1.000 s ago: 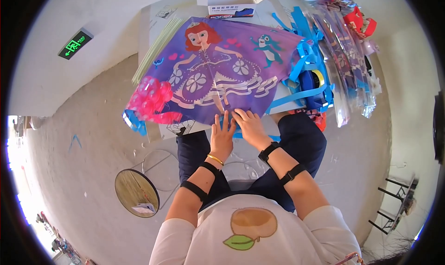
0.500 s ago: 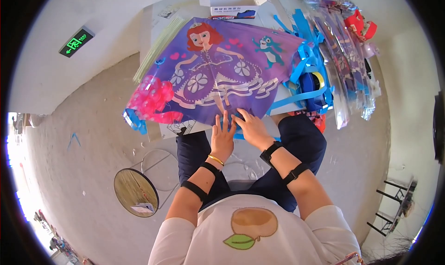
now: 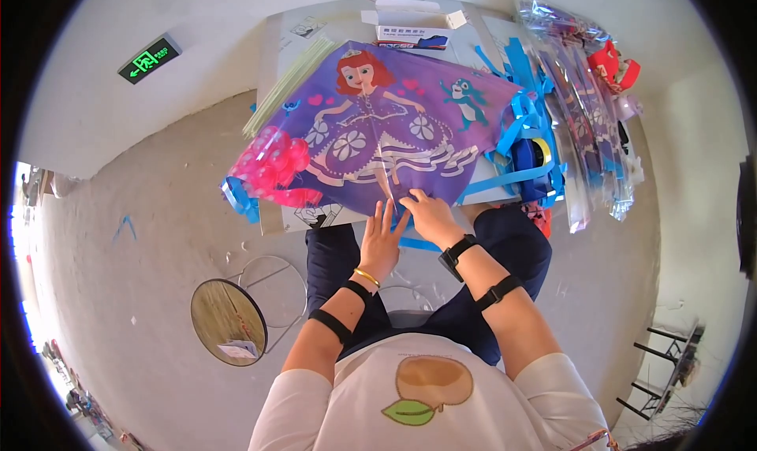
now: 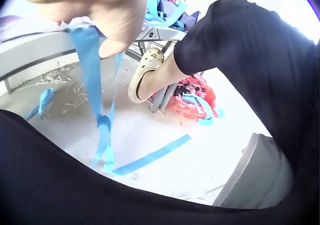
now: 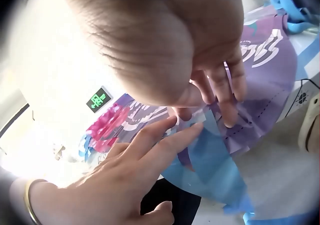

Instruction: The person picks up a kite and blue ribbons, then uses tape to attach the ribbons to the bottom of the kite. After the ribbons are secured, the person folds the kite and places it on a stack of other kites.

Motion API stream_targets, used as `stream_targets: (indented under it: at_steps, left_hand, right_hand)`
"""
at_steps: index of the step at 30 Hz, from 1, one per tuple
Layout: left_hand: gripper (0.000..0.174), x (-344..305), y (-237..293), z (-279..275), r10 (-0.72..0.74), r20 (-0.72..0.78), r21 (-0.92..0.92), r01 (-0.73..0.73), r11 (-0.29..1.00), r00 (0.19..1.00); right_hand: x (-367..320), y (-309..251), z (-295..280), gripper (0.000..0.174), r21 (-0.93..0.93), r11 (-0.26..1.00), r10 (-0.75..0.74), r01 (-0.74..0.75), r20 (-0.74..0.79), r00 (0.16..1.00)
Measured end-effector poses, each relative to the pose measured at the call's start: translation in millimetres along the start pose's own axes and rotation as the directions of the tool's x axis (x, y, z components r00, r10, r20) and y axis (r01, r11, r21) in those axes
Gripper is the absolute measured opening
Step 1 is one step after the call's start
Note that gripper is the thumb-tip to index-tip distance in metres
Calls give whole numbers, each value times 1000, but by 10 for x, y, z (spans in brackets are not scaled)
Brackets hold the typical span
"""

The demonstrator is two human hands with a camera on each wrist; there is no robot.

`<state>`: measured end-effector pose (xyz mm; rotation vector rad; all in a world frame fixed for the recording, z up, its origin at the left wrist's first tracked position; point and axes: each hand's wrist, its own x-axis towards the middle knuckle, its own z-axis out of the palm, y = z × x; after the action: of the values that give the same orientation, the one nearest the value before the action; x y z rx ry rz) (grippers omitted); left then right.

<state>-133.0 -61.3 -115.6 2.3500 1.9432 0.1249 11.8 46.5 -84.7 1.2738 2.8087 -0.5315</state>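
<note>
A purple kite-like sheet (image 3: pixel 371 147) printed with a princess figure lies on the table. At its near edge the left hand (image 3: pixel 380 242) rests with fingers extended and spread. Beside it the right hand (image 3: pixel 431 217) touches the same edge with slightly bent fingers. In the right wrist view, the left hand's (image 5: pixel 135 170) fingertips press on a light-blue strip (image 5: pixel 212 160) at the purple sheet (image 5: pixel 270 80), and the right hand (image 5: pixel 170 45) has its fingertips down on the sheet. Below the left hand (image 4: pixel 117 17), the blue strip (image 4: pixel 89 55) hangs off the table edge in the left wrist view.
Pale sticks (image 3: pixel 288 84) lie at the table's left, and an open carton (image 3: pixel 412 35) at its back. Blue strips surround a tape dispenser (image 3: pixel 532 167) on the right, near plastic-wrapped sheets (image 3: pixel 579 128). A round stool (image 3: pixel 229 321) stands on the floor at left.
The head view has shifted, moving the table and sheet right and down in the picture. Both hands stay at the sheet's near edge; the right fingers look a little more bent.
</note>
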Motion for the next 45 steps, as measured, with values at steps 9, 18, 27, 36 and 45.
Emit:
stream_targets:
  at_steps: [9,18,27,36,45]
  left_hand:
    - [86,-98,-212,10,-100,-89,-93,92,991,991]
    - [81,-86,-348,-56,-51,-15,-28,51,998,999]
    - [73,-153,-470,-144,-176,-42,-244,161,956,983]
    - [88,-258,-519,-239,-191,26,-125,193,973,981]
    - [81,-297,-681,-249,-204,53,-221,211,952,977]
  right_hand:
    - [-3,-4,36,44,3,1000,21,-21,-4,1000]
    - [-126,-77,94,54,-155,987,33,-28,36,999]
    - [40,123,83,29,348,937,130,-41,-237,963]
    - [1322,-21,-26,21,366,873,372,-324,-67,926]
    - [1598,-116,37,32,214,814,553,-539,-3,833]
